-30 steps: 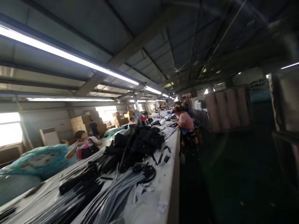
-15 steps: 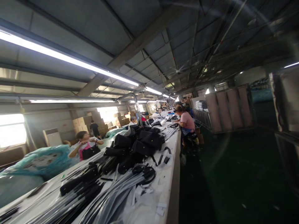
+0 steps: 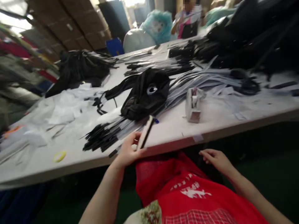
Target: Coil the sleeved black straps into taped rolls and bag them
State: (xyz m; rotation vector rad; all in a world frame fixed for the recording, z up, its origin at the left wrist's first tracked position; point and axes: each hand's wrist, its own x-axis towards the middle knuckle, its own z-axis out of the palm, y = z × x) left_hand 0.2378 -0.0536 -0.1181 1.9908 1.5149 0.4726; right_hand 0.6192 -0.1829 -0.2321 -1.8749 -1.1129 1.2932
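Observation:
My left hand (image 3: 129, 150) is at the table's front edge, its thumb and fingers closed around a flat strip (image 3: 145, 133) with a cream face and a black side. The strip points up and away from me. My right hand (image 3: 213, 157) hangs in front of the table edge beside my red apron (image 3: 177, 183). Its fingers are curled and pinched together; whether something small is between them, I cannot make out. Past the strip lies a black fabric piece (image 3: 146, 93) with a shiny metal ring. A tape dispenser (image 3: 193, 107) stands to its right.
Bundles of black strips (image 3: 101, 137) and grey strips (image 3: 187, 85) cover the white table (image 3: 163, 130). White scraps (image 3: 67, 104) and a yellow tape roll (image 3: 59, 156) lie left. Black bags (image 3: 247, 40) are heaped at right. Across the table is another person (image 3: 188, 20).
My view has swung left and down from the long hall to the table before me. Both my hands, the strip and my red apron have come into view.

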